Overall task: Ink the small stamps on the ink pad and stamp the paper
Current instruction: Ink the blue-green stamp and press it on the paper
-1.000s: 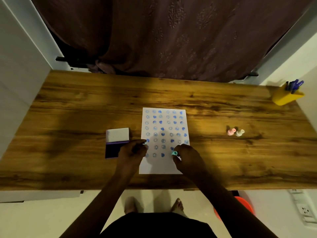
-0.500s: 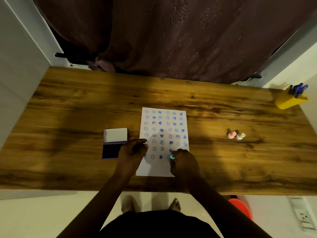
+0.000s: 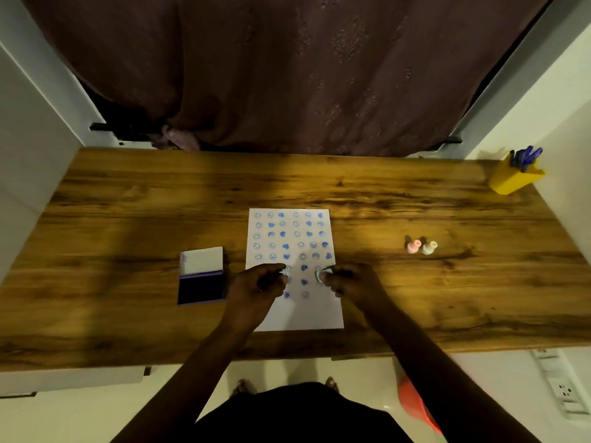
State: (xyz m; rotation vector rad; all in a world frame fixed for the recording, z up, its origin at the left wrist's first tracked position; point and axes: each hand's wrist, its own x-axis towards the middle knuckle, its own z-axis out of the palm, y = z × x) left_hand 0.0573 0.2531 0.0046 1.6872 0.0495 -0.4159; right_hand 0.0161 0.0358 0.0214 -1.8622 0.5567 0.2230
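A white paper (image 3: 307,314) lies on the wooden table, covered with rows of blue smiley and heart prints. My left hand (image 3: 256,287) hovers over the paper's left side, fingers closed on a small light-blue stamp (image 3: 284,272). My right hand (image 3: 351,284) is over the right side and pinches another small teal stamp (image 3: 319,274), tilted with its face partly visible. The open ink pad (image 3: 200,285), with a dark blue pad and a white lid, sits just left of my left hand.
A pink stamp (image 3: 413,246) and a cream stamp (image 3: 429,247) stand to the right of the paper. A yellow pen holder (image 3: 515,177) with blue pens is at the far right corner. A dark curtain hangs behind the table (image 3: 128,203). White walls flank both sides.
My right hand has lifted its stamp off the lower paper and moved up and right. My left hand has shifted slightly right over the paper's left columns.
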